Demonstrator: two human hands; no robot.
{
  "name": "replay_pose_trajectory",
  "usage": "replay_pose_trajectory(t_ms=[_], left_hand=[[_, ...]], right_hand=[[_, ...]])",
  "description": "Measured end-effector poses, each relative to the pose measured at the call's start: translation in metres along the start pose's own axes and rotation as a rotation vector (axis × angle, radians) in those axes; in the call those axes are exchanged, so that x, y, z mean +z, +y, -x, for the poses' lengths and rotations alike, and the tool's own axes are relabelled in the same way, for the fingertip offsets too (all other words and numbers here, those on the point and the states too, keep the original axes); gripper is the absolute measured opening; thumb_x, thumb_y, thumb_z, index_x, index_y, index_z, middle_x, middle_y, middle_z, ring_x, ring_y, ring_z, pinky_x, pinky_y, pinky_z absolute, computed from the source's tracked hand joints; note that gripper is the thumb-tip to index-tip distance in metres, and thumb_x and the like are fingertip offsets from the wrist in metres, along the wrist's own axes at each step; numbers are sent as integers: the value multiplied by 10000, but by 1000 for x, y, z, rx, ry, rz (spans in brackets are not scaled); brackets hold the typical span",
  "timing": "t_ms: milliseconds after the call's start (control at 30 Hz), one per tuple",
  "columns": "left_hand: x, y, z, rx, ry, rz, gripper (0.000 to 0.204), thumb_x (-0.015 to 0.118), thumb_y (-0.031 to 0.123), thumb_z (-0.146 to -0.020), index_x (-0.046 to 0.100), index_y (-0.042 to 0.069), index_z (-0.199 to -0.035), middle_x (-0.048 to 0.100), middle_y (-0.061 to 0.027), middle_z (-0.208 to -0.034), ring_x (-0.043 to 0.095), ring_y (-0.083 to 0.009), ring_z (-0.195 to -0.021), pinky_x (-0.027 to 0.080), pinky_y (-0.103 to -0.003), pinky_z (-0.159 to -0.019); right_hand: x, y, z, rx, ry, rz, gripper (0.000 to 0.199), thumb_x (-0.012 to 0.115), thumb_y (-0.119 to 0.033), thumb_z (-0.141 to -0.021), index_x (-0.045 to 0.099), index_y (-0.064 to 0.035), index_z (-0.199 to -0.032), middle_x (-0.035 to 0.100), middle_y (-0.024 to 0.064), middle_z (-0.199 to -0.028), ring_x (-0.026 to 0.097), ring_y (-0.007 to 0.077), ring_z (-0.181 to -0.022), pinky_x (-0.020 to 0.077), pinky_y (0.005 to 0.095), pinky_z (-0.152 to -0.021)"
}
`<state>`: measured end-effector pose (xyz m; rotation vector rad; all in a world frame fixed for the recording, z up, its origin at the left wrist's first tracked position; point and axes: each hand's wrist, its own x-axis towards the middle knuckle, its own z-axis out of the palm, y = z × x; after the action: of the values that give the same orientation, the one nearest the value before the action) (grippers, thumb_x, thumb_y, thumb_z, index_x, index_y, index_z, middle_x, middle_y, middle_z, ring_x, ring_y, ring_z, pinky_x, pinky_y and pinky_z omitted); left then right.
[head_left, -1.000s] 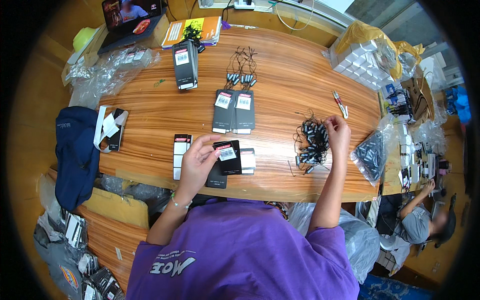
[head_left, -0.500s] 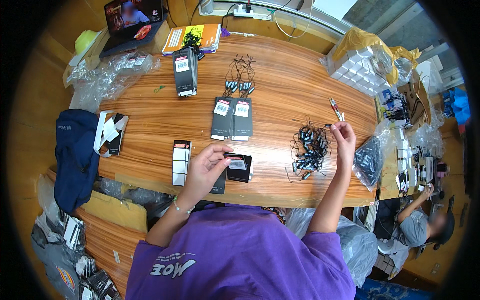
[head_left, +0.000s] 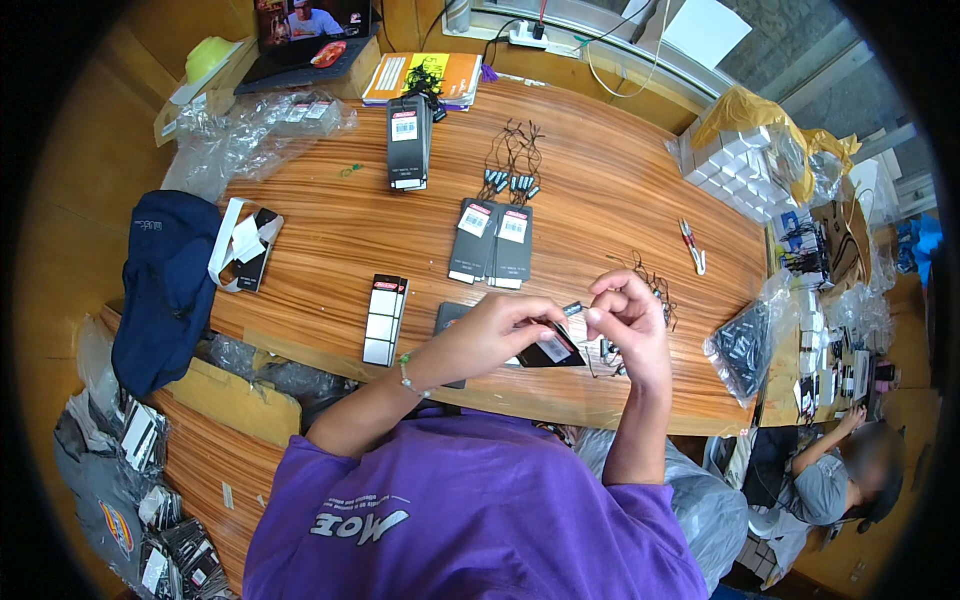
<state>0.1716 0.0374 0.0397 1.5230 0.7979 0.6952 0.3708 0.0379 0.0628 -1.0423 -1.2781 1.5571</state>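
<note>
The left hand (head_left: 500, 325) is pinching a black card (head_left: 550, 348) and lifting it just above the table (head_left: 330, 230), so its top is facing the right hand (head_left: 622, 310). That hand is gripping a small grey clasp (head_left: 572, 309) on a cord, bringing it to the card. The cords (head_left: 650, 285) are lying just behind, near.

Bright, even daylight, apparently from the window side at the top. Soft glare on the wooden table (head_left: 330, 250) and sheen on the clear plastic bags (head_left: 250, 130). Faint, short shadows beneath the hanging tags (head_left: 490, 240). Strong fisheye bending toward the rim, black corners all round. Sharp in the centre, softer near the edges; slight motion blur on both hands.
</note>
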Motion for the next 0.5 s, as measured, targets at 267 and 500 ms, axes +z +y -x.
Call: replay_pose_trajectory(t_ms=[267,500], left_hand=[[-17,-17,19,-49,19,373,127,548,10,-850,586,-20,-967,576,-36,-910,559,-101,-881,448,-240,-808],[-14,-20,23,-31,58,423,137,549,21,-852,588,-11,-979,600,-64,-971,567,-108,-913,454,-246,-832]], right_hand=[[-13,17,-8,-146,-65,-720,192,575,-47,-827,579,3,-1012,643,164,-859,602,201,-724,473,319,-726],[-14,20,-6,-335,296,-203,114,561,40,-809,600,29,-916,631,158,-897,596,185,-713,480,268,-711]])
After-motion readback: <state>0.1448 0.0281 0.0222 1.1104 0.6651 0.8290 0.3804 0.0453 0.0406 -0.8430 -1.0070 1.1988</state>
